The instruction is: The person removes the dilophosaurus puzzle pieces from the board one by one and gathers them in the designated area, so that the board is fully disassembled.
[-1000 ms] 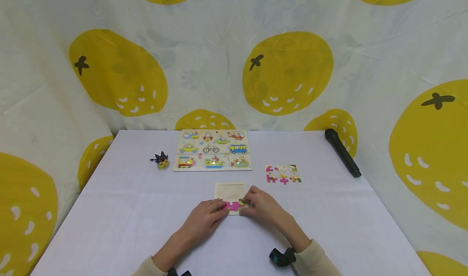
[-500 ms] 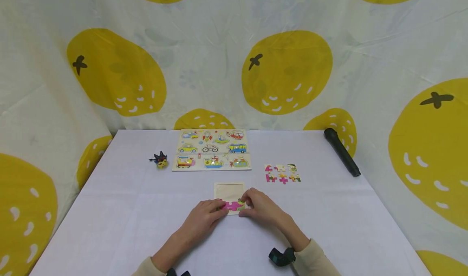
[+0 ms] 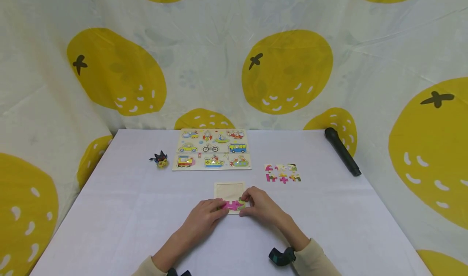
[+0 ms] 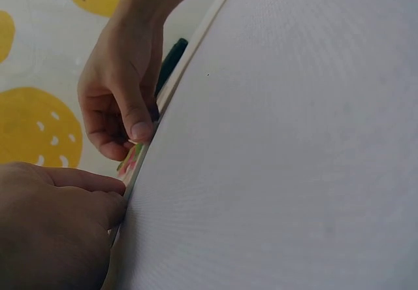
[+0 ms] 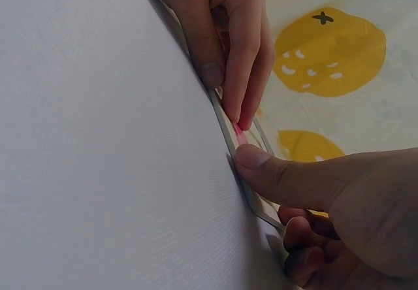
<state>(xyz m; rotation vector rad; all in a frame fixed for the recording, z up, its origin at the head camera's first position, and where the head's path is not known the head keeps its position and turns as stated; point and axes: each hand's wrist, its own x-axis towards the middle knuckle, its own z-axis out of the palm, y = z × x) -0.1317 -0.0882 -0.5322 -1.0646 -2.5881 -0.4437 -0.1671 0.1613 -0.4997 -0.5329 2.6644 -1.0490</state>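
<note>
A small wooden puzzle tray (image 3: 229,192) lies before me, with a row of pink puzzle pieces (image 3: 230,205) along its near side. My left hand (image 3: 204,219) rests on the tray's left end, its fairly straight fingers (image 5: 241,74) on the pieces and its thumb at the near rim. At the right end, my right hand (image 3: 264,208) pinches a yellow-green puzzle piece (image 3: 241,203) between thumb and curled fingers. That piece also shows under the right fingertips in the left wrist view. The left fingers cover the row's left end.
Several loose puzzle pieces (image 3: 282,173) lie in two rows to the right. Behind the tray is a wooden vehicle puzzle board (image 3: 212,150). A small dark spiky-headed figure (image 3: 160,160) stands left of it, and a black microphone (image 3: 342,152) lies at the back right.
The yellow-green piece has shifted slightly at the row's right end, with my right fingers adjusting on it. My left hand stays in place.
</note>
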